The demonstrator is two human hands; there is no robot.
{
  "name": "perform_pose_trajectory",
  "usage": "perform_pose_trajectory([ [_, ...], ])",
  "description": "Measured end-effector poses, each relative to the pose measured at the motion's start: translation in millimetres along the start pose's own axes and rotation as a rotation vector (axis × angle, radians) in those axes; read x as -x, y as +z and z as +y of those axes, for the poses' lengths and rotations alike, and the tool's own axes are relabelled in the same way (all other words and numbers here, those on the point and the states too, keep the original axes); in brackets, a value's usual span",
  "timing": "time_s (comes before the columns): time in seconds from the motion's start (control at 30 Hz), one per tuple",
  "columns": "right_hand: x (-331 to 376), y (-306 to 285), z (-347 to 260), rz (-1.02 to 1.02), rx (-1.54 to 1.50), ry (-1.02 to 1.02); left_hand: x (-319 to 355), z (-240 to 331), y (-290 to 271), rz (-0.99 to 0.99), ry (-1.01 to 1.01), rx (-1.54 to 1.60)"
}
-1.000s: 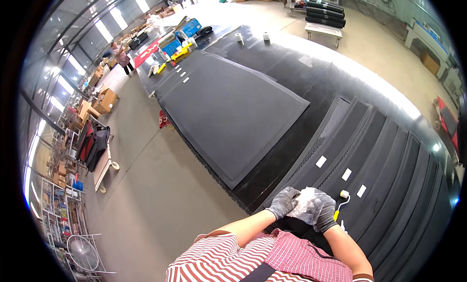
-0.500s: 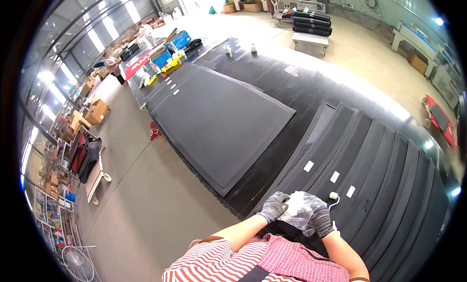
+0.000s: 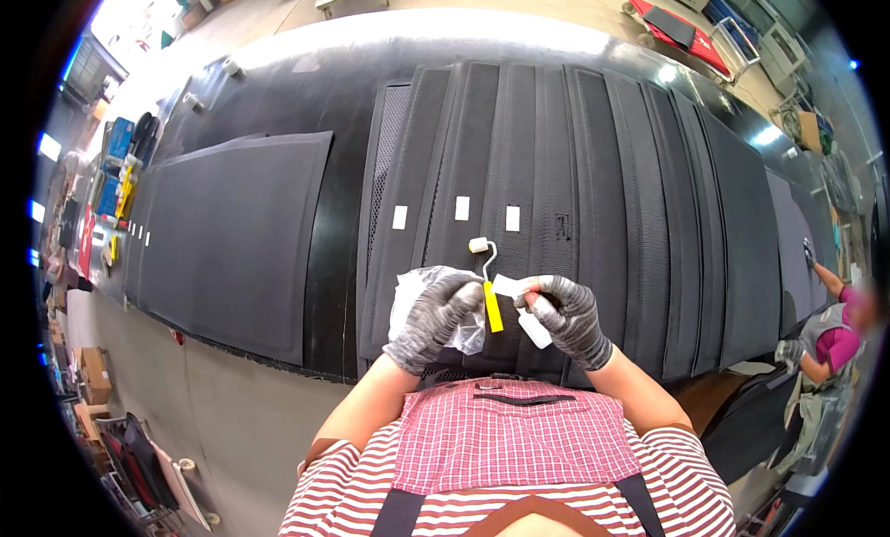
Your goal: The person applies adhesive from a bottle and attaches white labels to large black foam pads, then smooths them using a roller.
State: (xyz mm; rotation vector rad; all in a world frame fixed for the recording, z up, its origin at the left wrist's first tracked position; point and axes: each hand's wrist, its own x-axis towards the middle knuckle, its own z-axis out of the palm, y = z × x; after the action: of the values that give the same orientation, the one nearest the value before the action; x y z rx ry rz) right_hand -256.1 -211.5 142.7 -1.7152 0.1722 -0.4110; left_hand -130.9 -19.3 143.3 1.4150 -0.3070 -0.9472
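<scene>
We're at the long, glossy black table (image 3: 338, 217), its surface ribbed with overlapping black fabric panels (image 3: 519, 148). Our left hand (image 3: 438, 322), grey-gloved, curls around a crumpled clear plastic bag (image 3: 406, 294); our right hand (image 3: 573, 322), gloved too, pinches a small white rectangular label (image 3: 507, 286) beside the yellow-handled roller (image 3: 493, 307). Across the room stands a red flatbed trolley (image 3: 709, 57); rightward, a pink-sleeved co-worker (image 3: 839, 347) reaches over the table.
</scene>
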Motion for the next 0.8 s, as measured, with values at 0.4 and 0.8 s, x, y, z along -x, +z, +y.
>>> perform_pose_trajectory([
  [0.4, 7.2, -15.0, -0.4, 0.03, -0.031, 0.045, -20.3, 35.4, 34.2, -0.16, 0.147, -0.717],
  [0.8, -3.5, -37.9, 9.0, 0.055, 0.103, 0.147, -50.6, 25.5, 59.8, -0.296, -0.072, -0.653],
])
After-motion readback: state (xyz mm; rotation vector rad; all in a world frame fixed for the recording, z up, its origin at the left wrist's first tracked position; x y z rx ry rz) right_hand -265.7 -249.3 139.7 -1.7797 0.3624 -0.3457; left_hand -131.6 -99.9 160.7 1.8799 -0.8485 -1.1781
